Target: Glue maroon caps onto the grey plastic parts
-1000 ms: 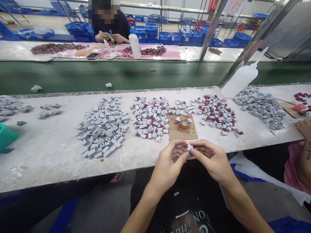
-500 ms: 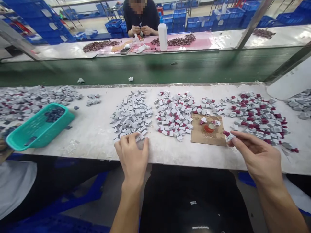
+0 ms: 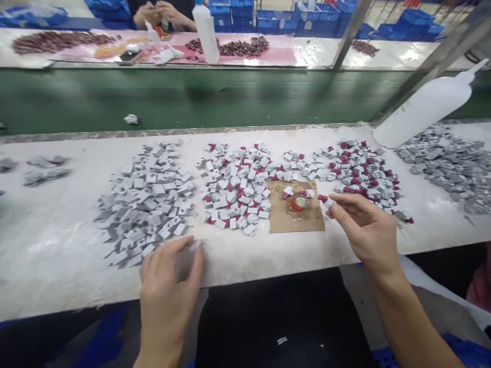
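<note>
My right hand (image 3: 368, 230) pinches a small grey-and-maroon plastic piece (image 3: 326, 201) between thumb and fingertips, maroon end pointing left. Just left of it lies a brown cardboard square (image 3: 278, 222), bearing a small round dish (image 3: 298, 203) with orange-red contents and a couple of grey-and-maroon pieces. My left hand (image 3: 169, 281) is at the near edge of a pile of plain grey blocks (image 3: 149, 199). Its thumb and forefinger close on a small light grey block (image 3: 195, 246), blurred and partly hidden by the fingers.
Grey-and-maroon pieces form a middle pile (image 3: 238, 189) and a right pile (image 3: 364, 168). A white squeeze bottle (image 3: 425, 110) leans at the right beside flat grey parts (image 3: 452, 163). Beyond the green strip (image 3: 245, 97), a co-worker's hands (image 3: 164, 15) work near another white bottle (image 3: 207, 33).
The view has swung to the right, so the teal basket is out of sight. My left hand has drawn slightly off the grey pile; my right still holds its piece beside the cardboard.
</note>
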Action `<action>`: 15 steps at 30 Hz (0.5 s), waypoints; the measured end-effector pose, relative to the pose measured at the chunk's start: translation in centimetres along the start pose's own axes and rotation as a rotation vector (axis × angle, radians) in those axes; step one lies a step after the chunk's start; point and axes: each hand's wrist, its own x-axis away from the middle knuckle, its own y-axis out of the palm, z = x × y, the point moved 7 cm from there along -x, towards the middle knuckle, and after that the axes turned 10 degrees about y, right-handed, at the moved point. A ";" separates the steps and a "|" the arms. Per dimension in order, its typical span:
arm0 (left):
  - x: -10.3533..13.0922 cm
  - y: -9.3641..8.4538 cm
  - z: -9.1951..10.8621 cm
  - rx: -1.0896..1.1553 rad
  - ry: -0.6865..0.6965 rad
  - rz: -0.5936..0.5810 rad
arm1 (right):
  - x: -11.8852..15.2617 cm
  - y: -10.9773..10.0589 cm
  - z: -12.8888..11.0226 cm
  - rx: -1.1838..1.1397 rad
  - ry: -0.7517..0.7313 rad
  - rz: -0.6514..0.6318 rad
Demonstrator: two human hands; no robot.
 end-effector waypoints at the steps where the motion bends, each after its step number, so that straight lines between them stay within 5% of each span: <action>1: 0.0 0.3 0.3 0.054 0.030 -0.023 | -0.1 0.2 -0.2 0.024 -0.023 -0.008; 8: -0.1 4.5 3.9 0.319 0.130 -0.207 | 0.0 1.8 -1.4 0.169 -0.162 -0.086; 15: 0.0 5.1 3.2 0.245 0.156 -0.279 | 0.1 2.6 -1.4 0.209 -0.203 -0.137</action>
